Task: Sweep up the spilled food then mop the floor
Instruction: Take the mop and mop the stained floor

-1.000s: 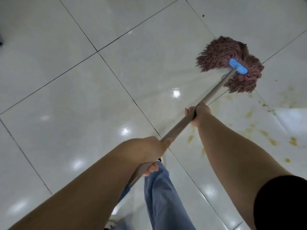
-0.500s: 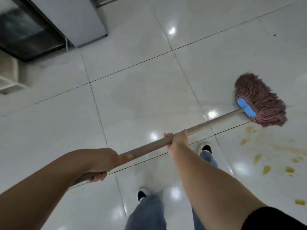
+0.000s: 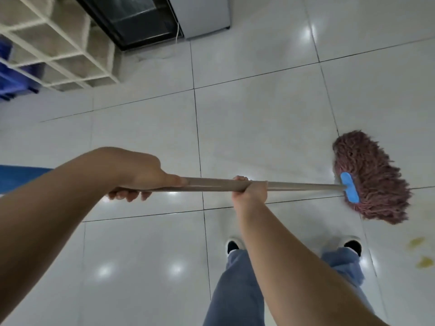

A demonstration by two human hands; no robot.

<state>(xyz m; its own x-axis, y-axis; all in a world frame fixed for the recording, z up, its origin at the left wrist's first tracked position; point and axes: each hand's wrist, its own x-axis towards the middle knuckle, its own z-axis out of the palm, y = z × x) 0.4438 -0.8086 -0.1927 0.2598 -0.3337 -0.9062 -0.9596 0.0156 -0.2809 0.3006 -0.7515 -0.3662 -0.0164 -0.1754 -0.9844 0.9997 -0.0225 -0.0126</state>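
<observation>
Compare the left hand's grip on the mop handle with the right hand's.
The left hand holds the mop handle near its upper end; the right hand holds it nearer the mop head. The left thumb lies along the pole, fingertips showing underneath; the right hand's fingers curl over the top. Both hands wrap the same pole.

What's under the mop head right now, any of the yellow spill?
The mop head lies on white floor tile, across a grout line. Two yellow stains sit apart from it, near the right foot. Whatever lies beneath the strands is covered.
</observation>
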